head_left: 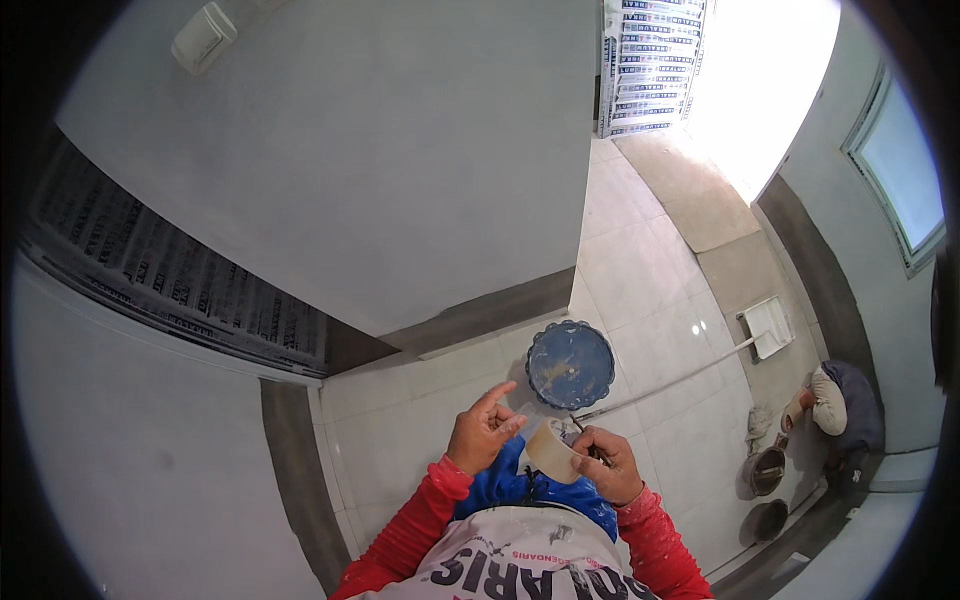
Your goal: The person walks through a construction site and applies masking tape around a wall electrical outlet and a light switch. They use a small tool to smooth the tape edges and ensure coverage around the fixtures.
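At lower centre, we see the right hand (612, 465) closed on a broad, pale beige tape roll (552, 452), its outer side smooth. Our left hand (482, 436) stretches its index finger; we cannot tell whether it grips anything.

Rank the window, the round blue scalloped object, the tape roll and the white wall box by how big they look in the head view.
1. Window
2. Round blue scalloped object
3. Tape roll and white wall box: too alike to rank.
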`<state>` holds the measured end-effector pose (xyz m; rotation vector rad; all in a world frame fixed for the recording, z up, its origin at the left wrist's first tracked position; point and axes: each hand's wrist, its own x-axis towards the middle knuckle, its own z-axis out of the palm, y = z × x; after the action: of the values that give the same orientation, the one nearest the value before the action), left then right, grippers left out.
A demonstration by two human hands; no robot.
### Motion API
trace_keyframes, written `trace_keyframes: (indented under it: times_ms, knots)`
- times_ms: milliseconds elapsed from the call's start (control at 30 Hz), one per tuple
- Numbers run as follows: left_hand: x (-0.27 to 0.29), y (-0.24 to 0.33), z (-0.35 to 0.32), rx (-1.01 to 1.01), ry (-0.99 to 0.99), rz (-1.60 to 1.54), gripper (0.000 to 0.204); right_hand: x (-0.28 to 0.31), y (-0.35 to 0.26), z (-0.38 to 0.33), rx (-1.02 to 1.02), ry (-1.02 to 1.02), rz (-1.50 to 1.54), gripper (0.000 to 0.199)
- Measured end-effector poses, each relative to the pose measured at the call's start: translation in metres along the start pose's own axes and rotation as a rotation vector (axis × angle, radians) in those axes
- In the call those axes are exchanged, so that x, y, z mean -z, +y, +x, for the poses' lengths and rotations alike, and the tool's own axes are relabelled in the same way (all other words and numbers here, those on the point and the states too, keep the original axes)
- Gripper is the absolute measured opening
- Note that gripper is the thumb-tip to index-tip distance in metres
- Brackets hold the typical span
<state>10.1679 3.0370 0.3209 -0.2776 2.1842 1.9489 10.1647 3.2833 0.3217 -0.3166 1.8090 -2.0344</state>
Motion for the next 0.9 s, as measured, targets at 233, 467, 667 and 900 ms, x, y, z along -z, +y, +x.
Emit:
trace_keyframes:
  times_ms: [233, 467, 667, 900]
  knots:
    - [0.044, -0.029, 0.042, -0.262, 0.053, 0.379, 0.047, -0.047, -0.006, 0.031, -0.097, 0.129, -0.081, 0.011]
    - [0.116, -0.054, 0.09, -0.072, -0.072, -0.12, 0.034, -0.054, -0.017, 0.038, -0.131, 0.301, -0.025, 0.009]
    - [0.092, -0.036, 0.095, 0.08, -0.593, -0.375, 0.063, -0.06, -0.025, 0.032, -0.058, 0.336, -0.064, 0.011]
    - [0.033, -0.022, 0.086, 0.094, -0.994, -0.386, 0.086, -0.058, -0.034, -0.009, -0.057, 0.455, -0.018, 0.012]
